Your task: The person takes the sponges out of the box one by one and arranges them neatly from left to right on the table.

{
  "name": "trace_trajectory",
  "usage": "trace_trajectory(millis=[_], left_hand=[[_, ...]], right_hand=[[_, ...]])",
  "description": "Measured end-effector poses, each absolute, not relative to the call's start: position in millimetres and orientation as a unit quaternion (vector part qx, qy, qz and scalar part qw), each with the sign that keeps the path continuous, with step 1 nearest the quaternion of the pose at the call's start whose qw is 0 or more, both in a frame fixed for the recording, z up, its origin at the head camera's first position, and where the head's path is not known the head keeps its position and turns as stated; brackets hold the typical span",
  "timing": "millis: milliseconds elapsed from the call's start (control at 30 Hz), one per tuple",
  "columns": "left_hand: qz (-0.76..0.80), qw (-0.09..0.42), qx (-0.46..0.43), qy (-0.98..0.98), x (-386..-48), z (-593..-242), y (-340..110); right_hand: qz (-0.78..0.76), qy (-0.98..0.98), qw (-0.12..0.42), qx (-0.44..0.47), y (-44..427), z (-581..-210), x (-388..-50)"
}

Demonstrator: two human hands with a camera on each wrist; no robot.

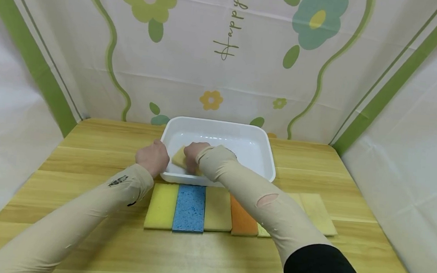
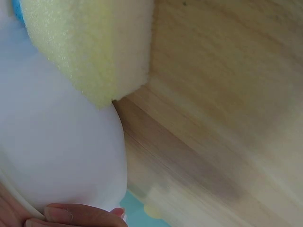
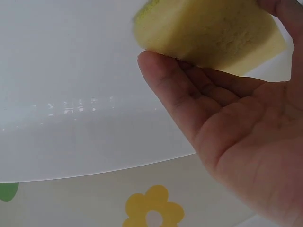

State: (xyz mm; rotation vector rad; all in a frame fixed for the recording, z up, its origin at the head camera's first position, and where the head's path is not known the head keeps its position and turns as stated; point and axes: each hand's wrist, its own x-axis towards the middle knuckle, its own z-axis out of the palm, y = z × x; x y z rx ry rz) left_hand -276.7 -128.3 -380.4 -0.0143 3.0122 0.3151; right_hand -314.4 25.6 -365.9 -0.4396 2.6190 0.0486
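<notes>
Inside the white plastic tray (image 1: 241, 147), my right hand (image 1: 195, 154) holds a pale yellow sponge (image 1: 179, 157) near the left end. The right wrist view has the sponge (image 3: 222, 35) between the thumb and fingers of that hand (image 3: 246, 118). My left hand (image 1: 152, 158) grips the tray's left rim close to the front corner. Its fingers (image 2: 78, 215) lie over the tray edge in the left wrist view. In front of the tray lies a row of flat sponges: yellow (image 1: 161, 207), blue (image 1: 189, 209), beige (image 1: 218, 209), orange (image 1: 243, 218) and pale ones (image 1: 317, 213) at the right.
My right forearm crosses above the row and hides part of it. Wooden tabletop (image 1: 117, 248) lies around the tray and sponges. A flower-printed cloth (image 1: 193, 66) rises behind the tray, and white cloth sides (image 1: 404, 168) stand left and right.
</notes>
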Motion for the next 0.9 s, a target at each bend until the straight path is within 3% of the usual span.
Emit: trace_trajectory(millis=[100,900], left_hand=[[0.101,0.059,-0.003,0.993,-276.5,-380.7,-128.5],[0.107,0.057,-0.006,0.993,-276.4,-382.5,-129.0]], right_hand=[[-0.029,0.963,0.243,-0.114,30.9,-356.0,-302.4],[-0.027,0.963,0.245,-0.110,32.4,-355.7,-299.0]])
